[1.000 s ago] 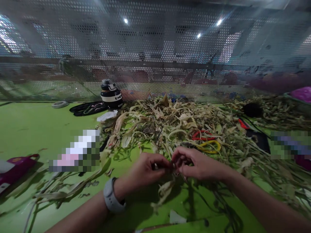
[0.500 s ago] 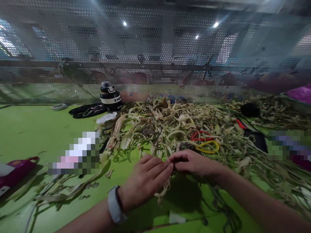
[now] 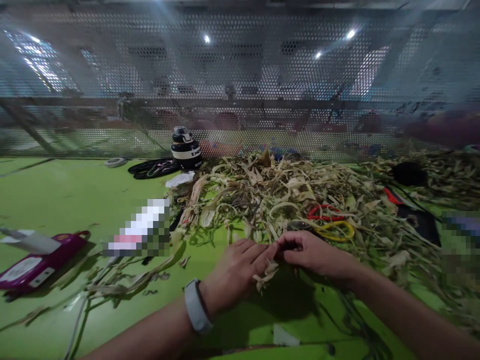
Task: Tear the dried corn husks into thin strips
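Note:
My left hand [image 3: 240, 265], with a pale watch band [image 3: 197, 306] on its wrist, is closed around a small cream-coloured dried plant piece [image 3: 267, 276] that sticks out below its fingers. Against its fingertips, my right hand [image 3: 305, 254] pinches at the same spot; its thumb and bent forefinger meet there. What lies between the fingertips is mostly hidden. Just beyond both hands spreads a heap of dried plant strips [image 3: 255, 187]. A red loop [image 3: 325, 212] and a yellow loop [image 3: 339, 231] lie in the heap near my right hand.
On the green table [image 3: 93, 190] stands a black bottle [image 3: 186, 152] beside a black coiled item [image 3: 152, 168]. A magenta device [image 3: 45, 262] lies at left, near a blurred-out flat item [image 3: 138, 227]. A perforated screen [image 3: 240, 75] closes the back. A black pouch [image 3: 418, 220] lies right.
The view has turned slightly left, so the scene sits further right. Both hands stay together; the pale plant piece now shows higher, against the left hand's fingers.

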Motion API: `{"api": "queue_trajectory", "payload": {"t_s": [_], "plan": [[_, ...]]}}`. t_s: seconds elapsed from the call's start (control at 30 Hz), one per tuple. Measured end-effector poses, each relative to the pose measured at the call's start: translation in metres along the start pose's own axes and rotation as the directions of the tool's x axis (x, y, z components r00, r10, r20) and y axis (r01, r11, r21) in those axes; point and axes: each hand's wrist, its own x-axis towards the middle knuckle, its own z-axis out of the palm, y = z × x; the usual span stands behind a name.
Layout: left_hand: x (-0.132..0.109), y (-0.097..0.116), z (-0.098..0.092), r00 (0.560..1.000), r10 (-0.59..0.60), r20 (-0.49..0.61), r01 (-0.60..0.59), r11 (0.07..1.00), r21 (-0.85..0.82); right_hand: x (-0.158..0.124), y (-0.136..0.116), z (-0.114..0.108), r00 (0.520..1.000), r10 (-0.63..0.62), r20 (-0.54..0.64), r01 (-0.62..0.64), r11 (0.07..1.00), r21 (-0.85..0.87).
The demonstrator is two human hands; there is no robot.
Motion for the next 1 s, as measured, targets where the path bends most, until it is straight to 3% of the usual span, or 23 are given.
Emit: {"api": "queue_trajectory", "payload": {"t_s": [0.23, 0.53, 0.67, 0.73, 0.83, 0.9, 1.0], "plan": [[0.002, 0.003, -0.003, 0.987, -0.125, 0.100, 0.129, 0.991, -0.031, -0.004, -0.009, 0.002, 0.994, -0.029, -0.109, 0.018, 0.994, -0.103], [-0.001, -0.001, -0.004, 0.989, -0.142, 0.050, 0.146, 0.985, -0.095, -0.004, -0.009, 0.001, 0.989, -0.088, -0.116, 0.069, 0.984, -0.163], [0.001, 0.001, -0.003, 0.957, -0.287, 0.037, 0.285, 0.913, -0.292, -0.002, -0.008, 0.001, 0.990, -0.064, -0.129, 0.051, 0.994, -0.096], [0.005, 0.001, -0.001, 0.884, -0.460, 0.088, 0.447, 0.772, -0.452, -0.001, -0.007, 0.000, 0.990, -0.055, -0.133, 0.049, 0.997, -0.052], [0.011, 0.000, 0.003, 0.703, -0.667, 0.246, 0.613, 0.394, -0.685, -0.001, -0.006, 0.000, 0.989, -0.071, -0.126, 0.071, 0.997, -0.005], [0.013, -0.001, 0.005, 0.611, -0.676, 0.412, 0.619, 0.084, -0.781, 0.000, -0.006, -0.001, 0.989, -0.092, -0.120, 0.092, 0.996, -0.005], [0.013, -0.003, 0.007, 0.532, -0.579, 0.618, 0.573, -0.292, -0.766, 0.000, -0.006, -0.001, 0.989, -0.097, -0.112, 0.096, 0.995, -0.015]]}}
